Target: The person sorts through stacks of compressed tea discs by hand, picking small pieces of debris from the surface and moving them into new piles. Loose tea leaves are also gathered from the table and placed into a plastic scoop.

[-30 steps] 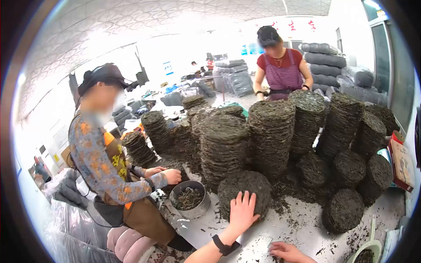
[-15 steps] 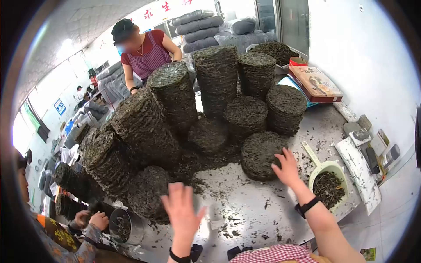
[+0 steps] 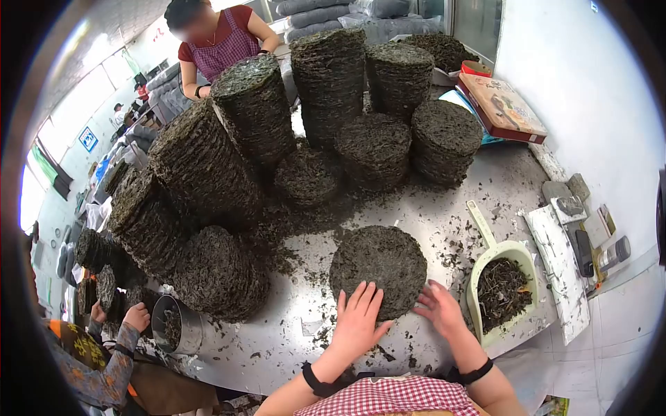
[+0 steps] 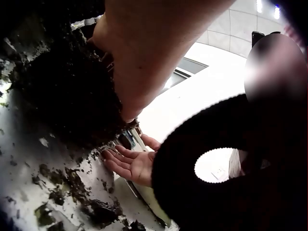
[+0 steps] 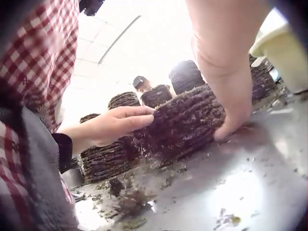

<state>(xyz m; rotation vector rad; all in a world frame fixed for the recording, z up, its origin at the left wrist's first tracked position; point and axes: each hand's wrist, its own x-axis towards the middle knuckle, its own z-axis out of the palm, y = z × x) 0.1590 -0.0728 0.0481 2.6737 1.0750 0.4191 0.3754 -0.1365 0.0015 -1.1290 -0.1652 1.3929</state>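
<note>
A short round stack of dark, dried seaweed sheets [image 3: 378, 263] lies in front of me on the metal table [image 3: 305, 353]. My left hand [image 3: 357, 326] rests on the near part of its top with fingers straight. At its right side is my right hand [image 3: 444, 315], fingers loosely extended, fingertips right at the edge. In the right wrist view, the layered side of the stack [image 5: 187, 125] shows between my left hand [image 5: 115, 126] and my right hand [image 5: 228, 82]. The left wrist view shows the stack [image 4: 72, 96] very dark, with my right hand [image 4: 137, 166] palm up beyond it.
Tall seaweed stacks [image 3: 326, 90] stand behind, and a short one [image 3: 218, 274] at the left. A pale dustpan [image 3: 475, 298] with scraps lies right, near a box [image 3: 503, 104]. A person [image 3: 90, 360] works left beside a metal pot [image 3: 187, 336]; another person [image 3: 229, 41] stands across.
The view has swung right and down. My left hand left the stack near the pot and now lies on the short right stack, which has come nearer, with my right hand still beside it.
</note>
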